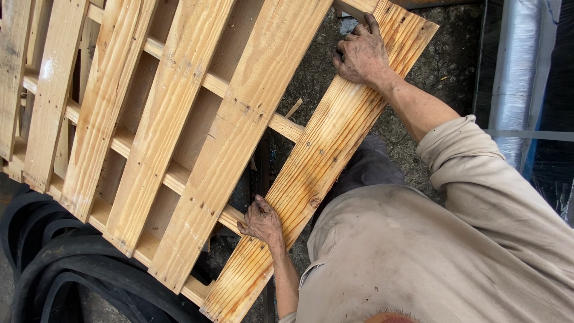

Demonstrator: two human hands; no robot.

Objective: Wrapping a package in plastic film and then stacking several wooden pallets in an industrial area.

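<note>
A person leans over a pale, rough-sawn wooden pallet (149, 137) and holds its nearest slat — a long pine plank with strong orange grain (317, 161) — with both hands. The plank runs diagonally from lower left to upper right across the view, lying on the pallet's cross runners at the open edge beside the person's body, with a wide gap between it and the next slat.

The left hand (261, 221) clamps the plank's inner edge low down, fingers curled under the edge and thumb on top, closed on the wood. The right hand (362, 55) presses on the plank near its far end, fingers (372, 24) hooked over the end and the inner side, also gripping it. Holding at two well-separated places likely keeps the long board from pivoting and lets it be squared against the runners.

Through the gap the dark, stained concrete floor (323, 78) shows, along with a small wood splinter (293, 108) lying loose. Black rubber hoses or tyres in curved loops (54, 269) sit under the pallet's lower left corner. At the right stands a column wrapped in clear plastic film (517, 72). The person wears a dusty beige long-sleeved shirt (430, 257), the right sleeve pushed up.
</note>
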